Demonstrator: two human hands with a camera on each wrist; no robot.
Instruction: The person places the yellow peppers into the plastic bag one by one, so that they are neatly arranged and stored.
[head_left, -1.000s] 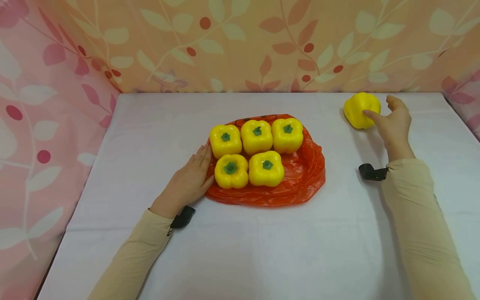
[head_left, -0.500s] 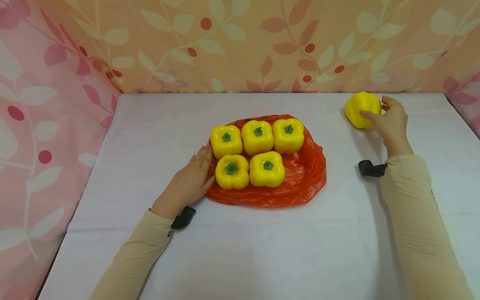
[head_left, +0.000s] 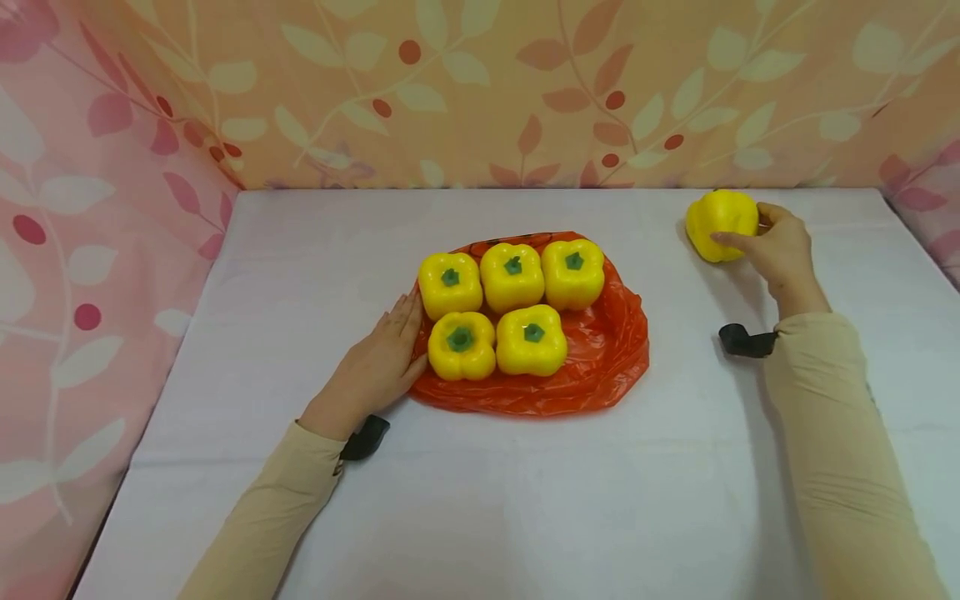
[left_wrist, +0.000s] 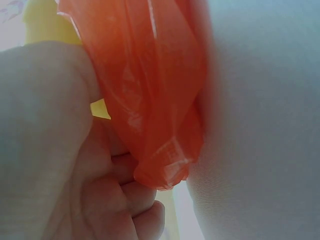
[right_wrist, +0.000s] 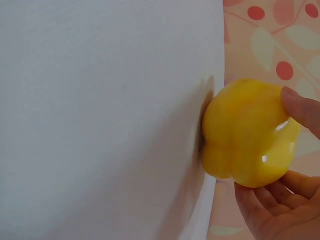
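At the table's far right, my right hand (head_left: 783,252) grips a yellow bell pepper (head_left: 716,218) between thumb and fingers. The right wrist view shows the thumb on one side of that pepper (right_wrist: 247,135) and the fingertips on the other, with its base by the tablecloth. Several more yellow bell peppers (head_left: 532,343) with green stems stand in two rows on a red plastic bag (head_left: 603,367). My left hand (head_left: 375,362) lies along the bag's left edge, fingers extended and touching it. Up close, the left wrist view shows the crinkled bag (left_wrist: 155,100) against the fingers.
A white cloth (head_left: 525,500) covers the table. Floral curtains (head_left: 480,92) hang behind it and on the left. Each wrist wears a black camera mount (head_left: 746,342). On the bag, the front right part carries no pepper.
My right hand has moved slightly left and closed its thumb and fingers around the far pepper. The left hand and the peppers on the bag stay in place.
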